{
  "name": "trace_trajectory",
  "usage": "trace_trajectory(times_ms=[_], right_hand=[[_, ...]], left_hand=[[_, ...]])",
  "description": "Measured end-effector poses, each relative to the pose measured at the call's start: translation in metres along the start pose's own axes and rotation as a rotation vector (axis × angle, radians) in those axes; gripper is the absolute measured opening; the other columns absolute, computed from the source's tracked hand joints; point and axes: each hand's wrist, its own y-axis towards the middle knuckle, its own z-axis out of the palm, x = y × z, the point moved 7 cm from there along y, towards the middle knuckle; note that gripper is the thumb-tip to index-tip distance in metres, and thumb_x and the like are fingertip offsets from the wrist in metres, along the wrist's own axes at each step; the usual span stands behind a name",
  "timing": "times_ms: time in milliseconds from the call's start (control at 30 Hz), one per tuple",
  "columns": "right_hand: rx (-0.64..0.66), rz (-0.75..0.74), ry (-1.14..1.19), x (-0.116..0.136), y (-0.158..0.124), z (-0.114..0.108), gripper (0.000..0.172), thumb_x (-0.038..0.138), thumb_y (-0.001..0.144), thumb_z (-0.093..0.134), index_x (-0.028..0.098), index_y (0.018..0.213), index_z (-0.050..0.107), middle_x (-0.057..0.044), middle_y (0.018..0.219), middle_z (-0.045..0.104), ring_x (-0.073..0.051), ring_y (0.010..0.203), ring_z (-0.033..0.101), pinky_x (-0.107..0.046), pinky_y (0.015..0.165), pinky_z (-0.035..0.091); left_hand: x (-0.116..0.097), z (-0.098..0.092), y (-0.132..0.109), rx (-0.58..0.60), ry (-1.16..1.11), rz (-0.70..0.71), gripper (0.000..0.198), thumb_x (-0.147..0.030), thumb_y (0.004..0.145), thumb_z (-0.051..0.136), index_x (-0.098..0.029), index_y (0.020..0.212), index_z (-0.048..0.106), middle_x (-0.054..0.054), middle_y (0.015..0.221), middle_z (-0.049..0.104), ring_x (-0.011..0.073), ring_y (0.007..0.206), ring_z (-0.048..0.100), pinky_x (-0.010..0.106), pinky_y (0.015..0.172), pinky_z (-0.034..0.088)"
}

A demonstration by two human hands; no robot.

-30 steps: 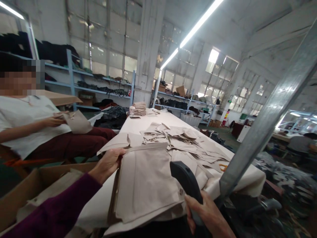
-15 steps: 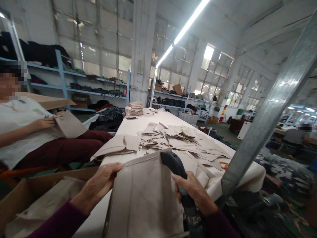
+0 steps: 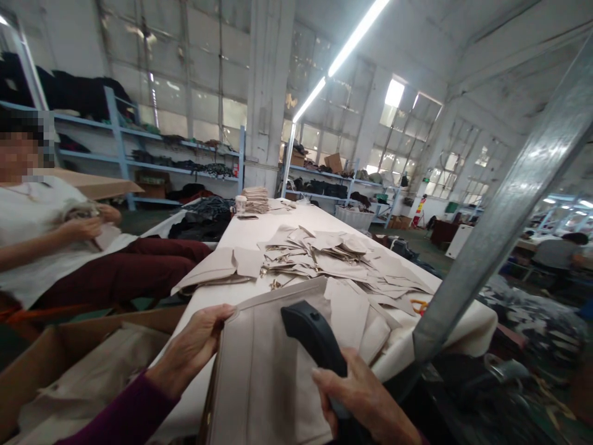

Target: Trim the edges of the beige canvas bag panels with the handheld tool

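Note:
My left hand [image 3: 197, 347] pinches the upper left corner of a beige stitched fabric piece [image 3: 245, 377], holding it up before me, tilted. A black handheld tool with a curved head [image 3: 317, 330] is in the grip of my right hand [image 3: 364, 395]. Its tip is over the upper part of the piece; whether it touches the cloth I cannot tell. Beyond lies a loose heap of beige fabric pieces [image 3: 324, 253] with small metal fittings. Another folded beige piece [image 3: 220, 267] rests at the table's left edge.
A long white table [image 3: 287, 216] runs away from me. At its far end are a phone [image 3: 248, 217] and a beige stack [image 3: 255, 199]. A slanted metal post [image 3: 491, 228] stands on the right. Left are a cardboard box [image 3: 41, 364] and a seated co-worker [image 3: 28, 235] handling cloth.
The black tool and my right hand have moved left and down across the beige piece, away from its top edge. The co-worker's cloth has been drawn closer to their body.

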Motion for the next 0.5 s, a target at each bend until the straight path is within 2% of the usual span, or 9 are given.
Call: trace_trajectory(times_ms=[67, 133, 333, 500], right_hand=[[0.019, -0.004, 0.003, 0.001, 0.004, 0.009, 0.030, 0.044, 0.078, 0.059, 0.017, 0.082, 0.049, 0.005, 0.052, 0.054, -0.008, 0.038, 0.047, -0.018, 0.036, 0.041], [0.005, -0.021, 0.003, 0.004, 0.014, 0.008, 0.031, 0.046, 0.078, 0.058, 0.016, 0.080, 0.050, 0.005, 0.052, 0.053, -0.008, 0.039, 0.048, -0.018, 0.037, 0.041], [-0.166, -0.104, -0.048, 0.009, 0.032, -0.026, 0.041, 0.054, 0.077, 0.056, 0.015, 0.063, 0.050, 0.004, 0.042, 0.048, -0.008, 0.034, 0.045, -0.019, 0.035, 0.038], [-0.142, -0.038, -0.036, -0.001, 0.017, -0.037, 0.041, 0.054, 0.077, 0.056, 0.016, 0.062, 0.050, 0.004, 0.041, 0.048, -0.008, 0.034, 0.045, -0.018, 0.035, 0.037]], left_hand=[[0.003, 0.006, -0.002, 0.078, -0.008, -0.010, 0.014, -0.021, 0.055, 0.074, -0.015, 0.054, 0.062, -0.002, 0.053, 0.056, 0.0108, 0.049, 0.045, 0.022, 0.044, 0.040], [0.006, 0.006, -0.004, 0.092, -0.006, -0.027, 0.014, -0.023, 0.055, 0.074, -0.015, 0.054, 0.062, -0.002, 0.052, 0.055, 0.0108, 0.050, 0.046, 0.021, 0.046, 0.040], [0.006, -0.003, -0.005, 0.060, 0.029, 0.022, 0.014, -0.022, 0.055, 0.072, -0.015, 0.051, 0.060, -0.003, 0.051, 0.055, 0.0109, 0.052, 0.047, 0.021, 0.049, 0.041], [-0.014, -0.002, -0.004, 0.008, 0.050, 0.063, 0.017, -0.021, 0.050, 0.072, -0.015, 0.049, 0.056, -0.004, 0.047, 0.051, 0.0088, 0.046, 0.043, 0.020, 0.042, 0.036]])
